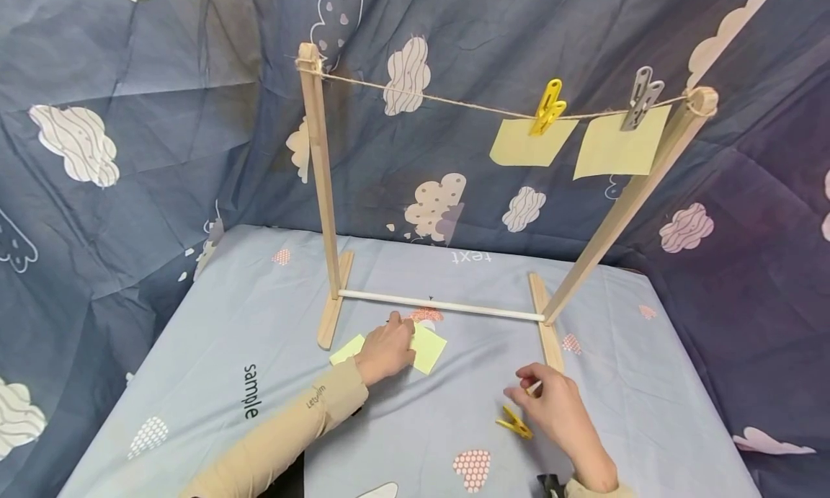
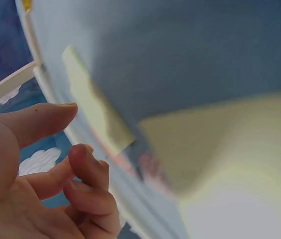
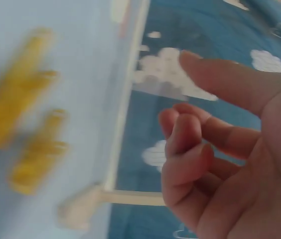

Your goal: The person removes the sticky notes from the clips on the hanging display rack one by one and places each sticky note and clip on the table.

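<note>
In the head view my left hand hovers at two pale yellow paper squares, one paper to its right and another paper partly hidden on its left. The left wrist view shows its thumb and fingers apart with nothing between them, above the near paper and the farther paper. My right hand is over the cloth beside a yellow clothespin. A second yellow clothespin lies nearby, mostly hidden by the fingers in the head view. The right fingers are loosely bent and hold nothing.
A wooden frame with a white crossbar stands behind the hands. Along its string, a yellow clothespin and a grey clothespin each hold a yellow paper. Cloud-patterned cloth hangs behind and at the sides.
</note>
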{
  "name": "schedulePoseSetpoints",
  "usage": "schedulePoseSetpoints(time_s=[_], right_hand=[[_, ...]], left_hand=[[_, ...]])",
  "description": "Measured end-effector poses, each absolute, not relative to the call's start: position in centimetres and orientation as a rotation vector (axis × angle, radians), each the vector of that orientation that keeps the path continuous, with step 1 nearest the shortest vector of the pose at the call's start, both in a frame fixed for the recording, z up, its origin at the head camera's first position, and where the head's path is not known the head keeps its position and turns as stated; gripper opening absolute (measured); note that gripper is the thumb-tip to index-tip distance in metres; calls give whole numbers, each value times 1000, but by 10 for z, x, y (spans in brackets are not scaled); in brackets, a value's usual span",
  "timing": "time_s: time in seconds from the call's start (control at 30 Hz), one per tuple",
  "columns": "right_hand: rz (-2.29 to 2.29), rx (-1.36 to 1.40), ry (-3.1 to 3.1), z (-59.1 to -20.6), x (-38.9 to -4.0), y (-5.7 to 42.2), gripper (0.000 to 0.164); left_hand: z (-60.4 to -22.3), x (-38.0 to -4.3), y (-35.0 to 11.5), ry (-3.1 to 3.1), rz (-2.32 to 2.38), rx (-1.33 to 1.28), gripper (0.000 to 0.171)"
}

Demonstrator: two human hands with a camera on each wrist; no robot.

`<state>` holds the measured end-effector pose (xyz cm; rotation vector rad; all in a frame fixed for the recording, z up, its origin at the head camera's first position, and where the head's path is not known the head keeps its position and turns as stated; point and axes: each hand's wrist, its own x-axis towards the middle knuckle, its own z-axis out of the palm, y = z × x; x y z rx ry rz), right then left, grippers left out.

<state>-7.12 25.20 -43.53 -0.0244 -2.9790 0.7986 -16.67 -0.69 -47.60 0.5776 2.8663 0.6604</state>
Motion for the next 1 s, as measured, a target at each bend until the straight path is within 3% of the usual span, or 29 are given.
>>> schedulePoseSetpoints(time_s=[0.17, 0.43, 0.73, 1.0], right_hand=[[873, 122, -2797, -398, -83, 260, 24], [987, 407, -2399, -319, -110, 257, 26], [1187, 503, -2093, -213, -128, 223, 33], [1552, 487, -1939, -176, -153, 203, 35]], left_hand=[[-444, -179, -7, 2842, 838, 583, 29], [-376, -200, -6, 2681, 1458, 681, 23], [-310, -210, 10, 2011, 2168, 473, 24], [-277, -222, 33, 1378, 2406, 191, 29]])
